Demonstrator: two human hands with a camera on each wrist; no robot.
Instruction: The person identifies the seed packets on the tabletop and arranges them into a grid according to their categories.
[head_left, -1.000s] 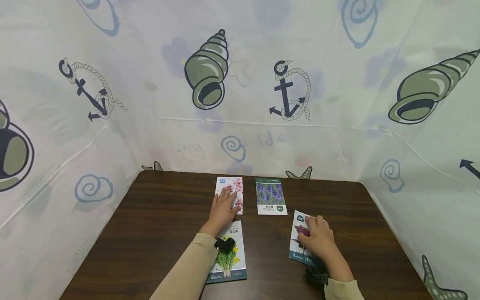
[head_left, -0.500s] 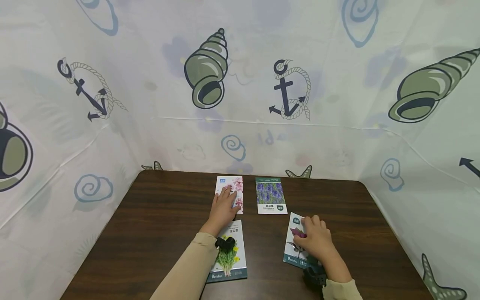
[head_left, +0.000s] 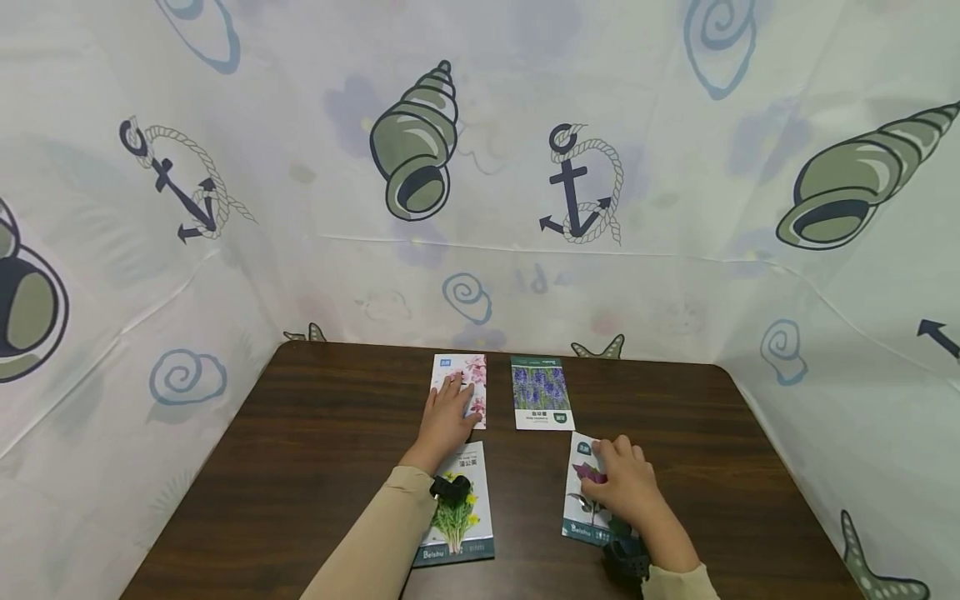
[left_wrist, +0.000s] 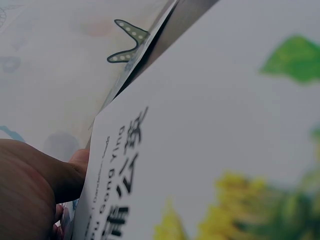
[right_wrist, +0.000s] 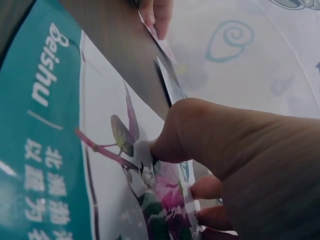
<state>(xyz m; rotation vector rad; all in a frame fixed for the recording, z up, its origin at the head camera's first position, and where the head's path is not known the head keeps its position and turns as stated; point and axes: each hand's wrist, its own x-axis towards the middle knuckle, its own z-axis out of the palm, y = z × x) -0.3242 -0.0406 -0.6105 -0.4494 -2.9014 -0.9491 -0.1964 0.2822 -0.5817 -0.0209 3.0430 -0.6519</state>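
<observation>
On the pink-flower seed packet (head_left: 476,367) at the back of the table, my left hand (head_left: 441,423) rests with fairly straight fingers. Beneath that wrist lies the dandelion seed packet (head_left: 477,479), its printed name large in the left wrist view. My right hand (head_left: 628,485) holds a seed packet with a purplish-red plant picture (head_left: 576,502) at the right. In the right wrist view, the thumb presses on the front of this packet (right_wrist: 112,200) and the fingers bend at its edge. Part of its right side is hidden under the hand.
A purple-flower seed packet (head_left: 542,390) lies right of the pink one, its white end just above the held packet. The dark wooden table (head_left: 315,467) ends at a white printed cloth (head_left: 510,192) standing behind it and on both sides.
My right hand has slid its packet leftward and slightly toward me, bringing it below the purple-flower packet. The left hand has stayed on the pink-flower packet.
</observation>
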